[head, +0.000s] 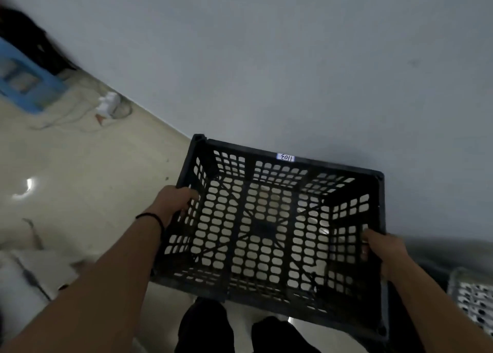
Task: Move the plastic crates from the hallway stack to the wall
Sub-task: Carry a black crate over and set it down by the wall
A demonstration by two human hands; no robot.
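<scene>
I hold a black perforated plastic crate (269,235) in front of me, open side up and empty, with a small white label on its far rim. My left hand (174,202) grips the crate's left rim, fingers hooked over the edge. My right hand (381,248) grips the right rim in the same way. The crate hangs above the pale floor (93,179), its far edge close to the grey wall (293,59). My dark legs show below the crate.
A white perforated crate (472,296) sits at the lower right beside the wall. A blue pallet-like object (24,80) lies at the far left, with white cables and a plug block (108,104) on the floor near the wall's base.
</scene>
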